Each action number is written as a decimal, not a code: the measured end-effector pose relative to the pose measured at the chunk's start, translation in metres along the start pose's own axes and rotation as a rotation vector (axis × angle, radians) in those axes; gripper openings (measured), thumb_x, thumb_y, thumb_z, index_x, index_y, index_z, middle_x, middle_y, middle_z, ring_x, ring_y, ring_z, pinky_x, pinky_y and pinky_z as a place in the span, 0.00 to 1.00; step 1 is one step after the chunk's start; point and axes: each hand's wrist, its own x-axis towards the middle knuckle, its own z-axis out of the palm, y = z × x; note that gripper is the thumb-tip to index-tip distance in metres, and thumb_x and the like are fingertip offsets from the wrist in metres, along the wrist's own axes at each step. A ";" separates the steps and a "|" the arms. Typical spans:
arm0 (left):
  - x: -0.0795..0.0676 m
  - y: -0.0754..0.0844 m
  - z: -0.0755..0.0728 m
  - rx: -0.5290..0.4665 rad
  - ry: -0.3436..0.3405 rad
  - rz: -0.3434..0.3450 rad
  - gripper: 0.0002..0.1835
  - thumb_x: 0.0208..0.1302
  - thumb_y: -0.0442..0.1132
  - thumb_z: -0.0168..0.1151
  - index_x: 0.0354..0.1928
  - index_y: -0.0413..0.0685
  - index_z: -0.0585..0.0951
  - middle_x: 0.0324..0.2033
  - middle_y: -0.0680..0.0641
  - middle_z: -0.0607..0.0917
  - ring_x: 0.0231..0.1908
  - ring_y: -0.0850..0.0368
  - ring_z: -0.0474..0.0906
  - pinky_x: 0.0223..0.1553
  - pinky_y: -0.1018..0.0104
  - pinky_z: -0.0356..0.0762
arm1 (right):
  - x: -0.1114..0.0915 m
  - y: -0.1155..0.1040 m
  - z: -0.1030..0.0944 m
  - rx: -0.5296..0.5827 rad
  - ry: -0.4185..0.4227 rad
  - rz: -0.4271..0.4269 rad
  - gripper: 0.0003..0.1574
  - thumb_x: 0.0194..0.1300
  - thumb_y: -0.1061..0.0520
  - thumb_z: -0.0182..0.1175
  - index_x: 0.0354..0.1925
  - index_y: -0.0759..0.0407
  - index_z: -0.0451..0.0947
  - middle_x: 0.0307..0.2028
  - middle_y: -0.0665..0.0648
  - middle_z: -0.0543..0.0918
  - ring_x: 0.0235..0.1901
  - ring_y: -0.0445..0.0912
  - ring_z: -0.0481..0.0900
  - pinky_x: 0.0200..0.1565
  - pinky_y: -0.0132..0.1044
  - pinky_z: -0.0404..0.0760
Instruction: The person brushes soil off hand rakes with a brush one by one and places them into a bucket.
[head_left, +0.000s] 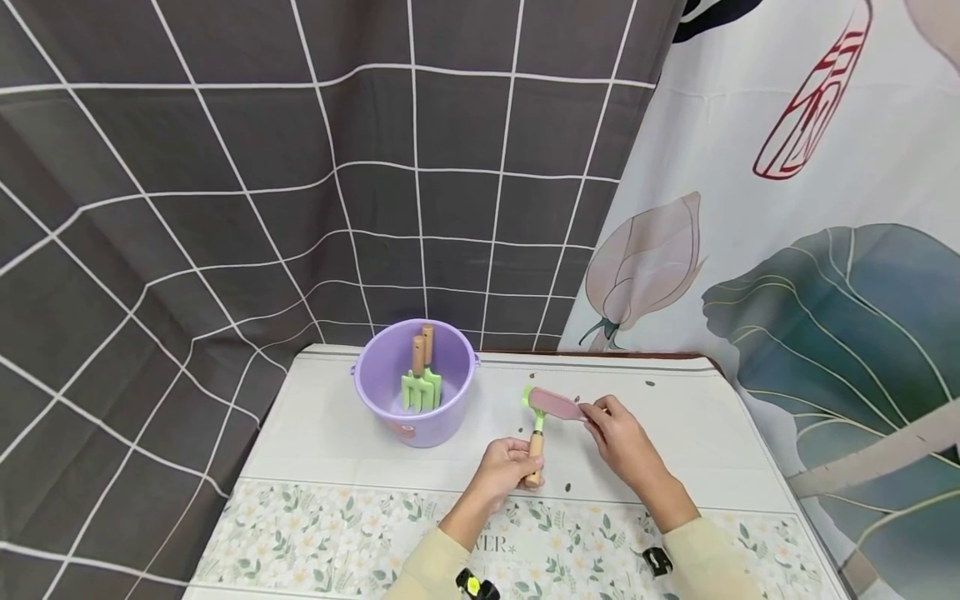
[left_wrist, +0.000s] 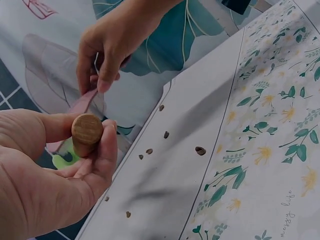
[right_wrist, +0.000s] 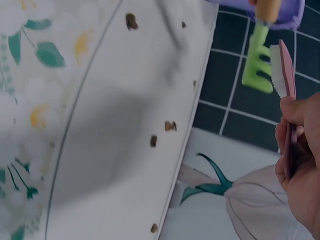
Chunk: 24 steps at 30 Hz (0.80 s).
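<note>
My left hand (head_left: 508,471) grips the wooden handle of a small green garden rake (head_left: 536,454), whose head points away from me. In the left wrist view, the round butt of that handle (left_wrist: 87,131) faces the camera between thumb and fingers. My right hand (head_left: 624,440) pinches a pink brush (head_left: 555,404) by its handle. White bristles (right_wrist: 276,70) face the green prongs (right_wrist: 257,75) in the right wrist view, right up against them. Both tools are held above the white tabletop.
A purple bucket (head_left: 423,432) stands left of the hands, holding a green fork (head_left: 414,387) and another green wooden-handled tool (head_left: 432,379). Several small brown bits (left_wrist: 200,151) lie scattered on the tablecloth (head_left: 315,417). Curtains (head_left: 465,200) hang behind the table.
</note>
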 end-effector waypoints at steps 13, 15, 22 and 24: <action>-0.002 0.002 0.004 0.011 0.001 0.011 0.16 0.68 0.27 0.64 0.53 0.24 0.75 0.40 0.31 0.86 0.25 0.59 0.83 0.30 0.70 0.86 | 0.006 -0.010 0.014 -0.033 0.071 0.002 0.18 0.59 0.70 0.73 0.49 0.67 0.86 0.36 0.61 0.79 0.32 0.50 0.82 0.33 0.42 0.86; -0.001 0.004 0.004 0.021 0.007 0.010 0.16 0.68 0.27 0.65 0.53 0.24 0.76 0.40 0.31 0.86 0.25 0.59 0.83 0.30 0.70 0.86 | 0.007 -0.010 0.013 -0.045 0.069 0.012 0.18 0.60 0.70 0.72 0.50 0.67 0.85 0.37 0.61 0.79 0.33 0.51 0.83 0.33 0.43 0.86; -0.004 0.003 0.007 0.034 0.002 -0.006 0.15 0.67 0.26 0.65 0.52 0.24 0.76 0.35 0.39 0.85 0.24 0.59 0.82 0.31 0.69 0.87 | 0.010 -0.007 0.005 -0.065 0.087 0.100 0.20 0.61 0.69 0.72 0.53 0.69 0.84 0.38 0.63 0.79 0.32 0.53 0.83 0.33 0.46 0.85; -0.005 0.002 0.008 0.032 0.003 -0.001 0.16 0.67 0.26 0.64 0.53 0.23 0.75 0.35 0.40 0.85 0.24 0.59 0.82 0.32 0.68 0.88 | 0.011 -0.005 0.003 -0.068 0.075 0.117 0.19 0.62 0.69 0.71 0.53 0.70 0.84 0.39 0.64 0.79 0.33 0.54 0.83 0.34 0.47 0.86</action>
